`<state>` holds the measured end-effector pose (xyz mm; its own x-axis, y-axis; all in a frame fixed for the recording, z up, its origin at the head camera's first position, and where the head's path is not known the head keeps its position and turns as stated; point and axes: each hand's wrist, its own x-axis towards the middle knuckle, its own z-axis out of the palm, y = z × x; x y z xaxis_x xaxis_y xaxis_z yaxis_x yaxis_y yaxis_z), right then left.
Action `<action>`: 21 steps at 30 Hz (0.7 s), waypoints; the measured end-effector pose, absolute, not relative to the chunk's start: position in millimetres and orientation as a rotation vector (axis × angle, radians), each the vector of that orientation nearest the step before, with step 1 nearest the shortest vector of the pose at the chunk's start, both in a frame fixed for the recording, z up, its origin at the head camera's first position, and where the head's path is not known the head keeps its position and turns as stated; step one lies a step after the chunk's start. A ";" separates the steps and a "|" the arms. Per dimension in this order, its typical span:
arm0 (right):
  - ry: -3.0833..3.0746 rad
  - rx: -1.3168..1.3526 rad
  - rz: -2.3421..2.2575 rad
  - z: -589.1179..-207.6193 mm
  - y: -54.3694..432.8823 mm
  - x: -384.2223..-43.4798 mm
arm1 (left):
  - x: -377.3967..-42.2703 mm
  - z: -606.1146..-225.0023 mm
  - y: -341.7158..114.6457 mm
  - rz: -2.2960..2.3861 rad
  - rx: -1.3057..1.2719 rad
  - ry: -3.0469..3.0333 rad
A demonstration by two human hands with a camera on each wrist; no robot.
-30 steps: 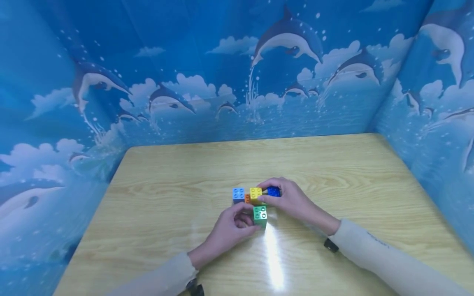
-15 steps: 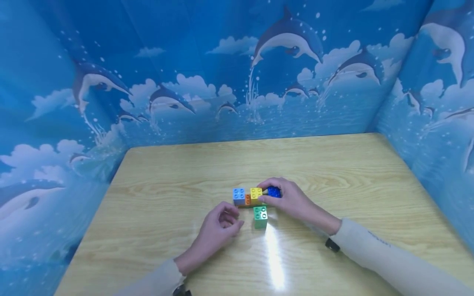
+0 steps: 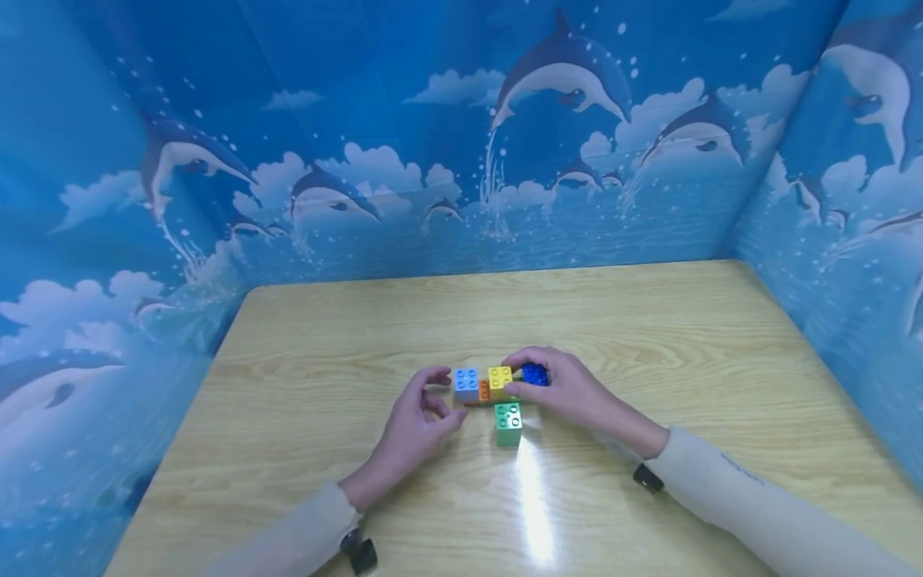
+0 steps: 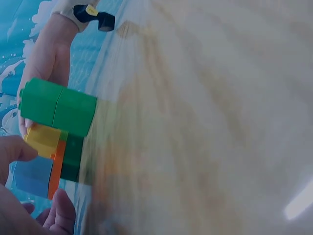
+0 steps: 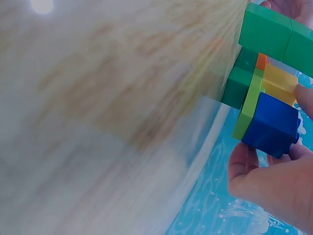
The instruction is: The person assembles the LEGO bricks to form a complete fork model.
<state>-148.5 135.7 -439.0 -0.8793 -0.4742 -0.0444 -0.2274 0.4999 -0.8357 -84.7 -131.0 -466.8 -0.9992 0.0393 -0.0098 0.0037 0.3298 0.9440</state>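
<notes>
A low toy brick build has a light blue brick (image 3: pixel 465 386), an orange piece (image 3: pixel 484 390), a yellow brick (image 3: pixel 499 380) and a dark blue brick (image 3: pixel 534 374). A lime green piece (image 5: pixel 249 105) and a dark green brick (image 5: pixel 240 77) show low down in the right wrist view. My right hand (image 3: pixel 570 388) grips the build, thumb and forefinger around its yellow part. Just left of the light blue brick, my left hand (image 3: pixel 409 425) has its fingers spread and holds nothing. Two stacked green bricks (image 4: pixel 57 106) stand in front of the build.
The wood-grain table (image 3: pixel 324 336) carries a bright light streak toward its front. Blue dolphin-print curtains (image 3: pixel 389 144) stand behind and beside the table. Each wrist has a small black camera, such as the left one (image 3: pixel 359 553).
My left hand has let go of the green bricks, drawn back leftward, then moved up beside the light blue brick with spreading fingers. The right hand keeps its grip almost unmoved.
</notes>
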 end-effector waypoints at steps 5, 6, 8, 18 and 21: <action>2.453 -0.645 -1.319 -437.7 139.1 -149.6 | -97.4 -467.0 -134.0 1.715 0.119 2.580; 2.450 -0.647 -1.317 -437.8 140.2 -149.8 | -99.5 -467.1 -134.9 1.698 0.133 2.579; 2.460 -0.633 -1.300 -438.2 143.7 -150.1 | -104.0 -467.1 -135.5 1.675 0.162 2.576; 2.486 -0.563 -1.268 -443.9 153.1 -154.0 | -117.6 -466.4 -133.7 1.619 0.226 2.568; 2.473 -0.539 -1.255 -444.0 155.1 -155.5 | -119.0 -466.9 -133.8 1.611 0.222 2.561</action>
